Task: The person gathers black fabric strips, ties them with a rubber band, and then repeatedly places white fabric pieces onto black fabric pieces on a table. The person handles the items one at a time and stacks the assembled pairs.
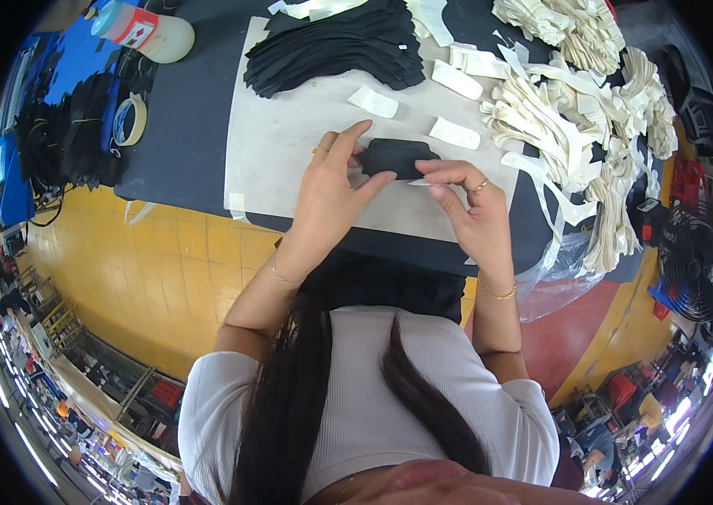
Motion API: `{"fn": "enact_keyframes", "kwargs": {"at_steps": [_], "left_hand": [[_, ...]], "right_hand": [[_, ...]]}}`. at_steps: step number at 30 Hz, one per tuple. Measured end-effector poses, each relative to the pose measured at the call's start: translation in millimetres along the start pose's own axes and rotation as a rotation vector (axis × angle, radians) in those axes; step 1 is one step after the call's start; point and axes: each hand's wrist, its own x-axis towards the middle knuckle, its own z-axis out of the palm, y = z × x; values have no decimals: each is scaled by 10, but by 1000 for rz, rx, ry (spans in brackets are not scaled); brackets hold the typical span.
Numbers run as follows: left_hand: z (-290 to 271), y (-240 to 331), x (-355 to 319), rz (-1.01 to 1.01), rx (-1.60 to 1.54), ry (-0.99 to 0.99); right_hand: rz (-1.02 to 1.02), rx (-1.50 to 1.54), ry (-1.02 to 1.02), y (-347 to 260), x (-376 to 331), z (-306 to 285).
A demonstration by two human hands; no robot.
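Note:
A small black fabric piece (397, 157) lies flat on the pale sheet in front of me. My left hand (335, 178) is at its left end, fingers spread, the thumb resting by its near edge. At the right end, my right hand (470, 202) pinches a thin white pointed piece (422, 183) between thumb and forefinger. Its fingers also touch the corner of the black fabric. Whether the white piece is attached to the black one, I cannot tell. Just beyond lie white cut pieces (455, 133) and a fanned stack of black fabric pieces (340, 49).
Heaps of cream fabric pieces (542, 109) cover the table's right side, with clear plastic (563, 278) hanging off the edge. At left are a tape roll (129, 119), a bottle with a red label (144, 32) and black bundles (79, 135). A black fan (695, 261) stands right.

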Motion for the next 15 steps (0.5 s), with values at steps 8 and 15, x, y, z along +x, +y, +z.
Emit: {"fn": "enact_keyframes", "kwargs": {"at_steps": [8,15], "left_hand": [[85,-12,-79,69,-89,102],[174,-106,-233,29,-347,0]], "right_hand": [[31,-64,-12,-40,-35,29],[-43,-26,14,35,-185,-36]]}}
